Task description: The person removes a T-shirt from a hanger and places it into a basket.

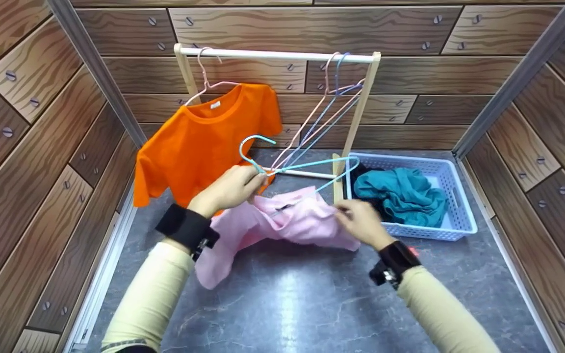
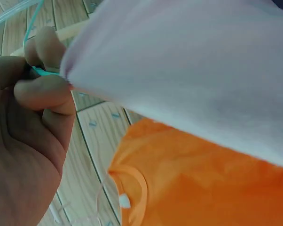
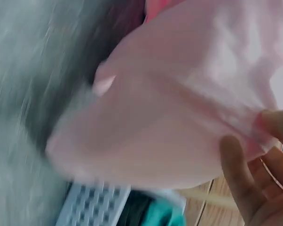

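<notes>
My left hand (image 1: 231,189) grips a light-blue hanger (image 1: 307,164) near the base of its hook, with the edge of a pink shirt (image 1: 307,220) at its fingertips. The hanger's right arm is bare and sticks out above the shirt; its left part is hidden behind the hand and cloth. In the right wrist view, the fingers and thumb of my right hand (image 3: 259,174) pinch the pink cloth (image 3: 155,122). Part of the shirt hangs down at the left, above the grey floor.
Behind, a wooden rack (image 1: 282,55) carries an orange shirt (image 1: 204,142) on a pink hanger at the left and several bare hangers (image 1: 312,122) at the right. Beside it stands a light-blue basket (image 1: 459,196) with teal cloth (image 1: 405,196) and dark cloth inside. Wood-patterned walls surround the space.
</notes>
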Tool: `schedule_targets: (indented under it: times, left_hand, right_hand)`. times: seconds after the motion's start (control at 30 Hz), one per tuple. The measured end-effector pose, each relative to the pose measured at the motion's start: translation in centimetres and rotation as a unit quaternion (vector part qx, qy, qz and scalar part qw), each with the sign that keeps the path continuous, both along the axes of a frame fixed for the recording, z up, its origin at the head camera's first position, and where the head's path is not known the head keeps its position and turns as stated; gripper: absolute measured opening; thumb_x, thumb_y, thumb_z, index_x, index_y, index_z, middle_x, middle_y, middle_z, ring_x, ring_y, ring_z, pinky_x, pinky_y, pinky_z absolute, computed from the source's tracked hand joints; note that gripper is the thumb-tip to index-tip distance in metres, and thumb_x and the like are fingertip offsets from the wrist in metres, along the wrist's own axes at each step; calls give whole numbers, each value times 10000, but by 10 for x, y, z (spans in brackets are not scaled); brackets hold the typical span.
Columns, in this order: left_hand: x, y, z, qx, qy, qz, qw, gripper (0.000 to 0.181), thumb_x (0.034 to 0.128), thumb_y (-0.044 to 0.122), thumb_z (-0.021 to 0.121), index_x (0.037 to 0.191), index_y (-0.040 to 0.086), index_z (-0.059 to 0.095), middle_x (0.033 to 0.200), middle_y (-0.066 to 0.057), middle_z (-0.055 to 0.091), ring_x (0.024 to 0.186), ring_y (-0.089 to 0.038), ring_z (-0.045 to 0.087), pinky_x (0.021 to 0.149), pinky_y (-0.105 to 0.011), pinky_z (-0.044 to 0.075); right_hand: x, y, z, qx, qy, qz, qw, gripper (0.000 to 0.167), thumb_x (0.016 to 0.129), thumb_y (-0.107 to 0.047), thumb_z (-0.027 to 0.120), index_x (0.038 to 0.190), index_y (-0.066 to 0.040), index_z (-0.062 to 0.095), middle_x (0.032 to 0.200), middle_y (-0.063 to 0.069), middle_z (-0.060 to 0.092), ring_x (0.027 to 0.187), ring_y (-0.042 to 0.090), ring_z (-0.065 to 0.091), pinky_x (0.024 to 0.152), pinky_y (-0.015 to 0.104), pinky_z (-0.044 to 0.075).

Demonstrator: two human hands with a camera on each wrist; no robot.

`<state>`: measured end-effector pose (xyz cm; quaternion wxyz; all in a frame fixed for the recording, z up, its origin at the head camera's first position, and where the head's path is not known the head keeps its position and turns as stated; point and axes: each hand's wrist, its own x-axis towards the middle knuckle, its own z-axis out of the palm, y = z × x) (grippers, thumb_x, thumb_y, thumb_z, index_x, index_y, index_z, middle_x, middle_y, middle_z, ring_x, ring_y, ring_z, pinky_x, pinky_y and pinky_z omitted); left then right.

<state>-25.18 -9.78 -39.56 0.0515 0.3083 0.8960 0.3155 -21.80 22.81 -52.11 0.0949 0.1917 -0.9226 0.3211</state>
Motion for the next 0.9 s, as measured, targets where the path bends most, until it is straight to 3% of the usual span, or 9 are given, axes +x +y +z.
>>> schedule_targets:
  times: [0.1, 0.23, 0.33, 0.47, 0.57, 0.7, 0.8, 0.9]
  left_hand:
    - [-4, 15, 2, 73, -146, 50, 9999, 292, 1032, 213, 435, 851, 110, 640, 684, -7, 621, 553, -88, 600, 561, -237, 503]
    - [-10, 34, 4, 5, -273, 70, 9996, 298, 1034, 234, 428, 890, 111, 657, 698, -44, 683, 522, -94, 635, 500, -244, 516]
    - [-13, 42, 4, -18, -253, 92, 9996, 299, 1035, 241, 427, 897, 112, 659, 719, -52, 698, 522, -78, 635, 517, -235, 511]
    - [-17, 48, 3, 233, -557, 222, 9979, 296, 1045, 245, 421, 927, 97, 648, 753, -43, 680, 533, -94, 641, 503, -265, 536]
    - [-19, 52, 2, 452, -796, 276, 9954, 308, 1052, 262, 407, 947, 87, 637, 757, -22, 659, 531, -114, 644, 505, -315, 560]
    - [-22, 56, 4, 591, -857, 237, 9943, 310, 1055, 267, 401, 970, 81, 634, 764, -19, 658, 536, -125, 653, 508, -347, 566]
    - [-23, 55, 6, 548, -783, 239, 9951, 305, 1054, 275, 405, 975, 93, 637, 779, -35, 665, 559, -145, 667, 502, -330, 561]
    - [-24, 48, 8, 329, -696, 288, 9966, 296, 1049, 291, 423, 947, 109, 633, 778, -43, 670, 589, -176, 676, 495, -303, 547]
  right_hand:
    - [4, -31, -6, -590, -331, 547, 9962, 222, 882, -62, 672, 1098, -9, 678, 1043, 148, 727, 923, 290, 697, 821, 423, 560]
    - [14, -72, -13, -1068, -797, 1190, 9839, 398, 890, -79, 654, 1258, 48, 568, 1188, 224, 648, 966, 328, 675, 828, 421, 566]
    - [21, -99, -15, -1036, -984, 1435, 9793, 452, 902, -131, 660, 1305, 34, 539, 1257, 214, 605, 954, 291, 669, 826, 417, 563]
    - [32, -120, -18, -669, -977, 1731, 9778, 444, 908, -156, 660, 1321, -28, 556, 1267, 162, 616, 925, 237, 670, 844, 391, 546]
    - [40, -128, -21, -437, -963, 2164, 9706, 448, 907, -127, 653, 1336, -46, 553, 1234, 156, 635, 948, 256, 669, 849, 357, 541]
    - [45, -136, -23, -232, -1004, 2614, 9597, 418, 925, -125, 638, 1335, -78, 571, 1204, 128, 655, 975, 258, 660, 845, 279, 529]
    - [45, -134, -26, -199, -1095, 2598, 9592, 378, 929, -113, 634, 1306, -99, 605, 1206, 96, 666, 939, 215, 666, 830, 240, 515]
    - [43, -124, -29, -157, -1165, 2369, 9644, 336, 924, -94, 629, 1259, -93, 640, 1187, 75, 687, 887, 176, 671, 809, 270, 532]
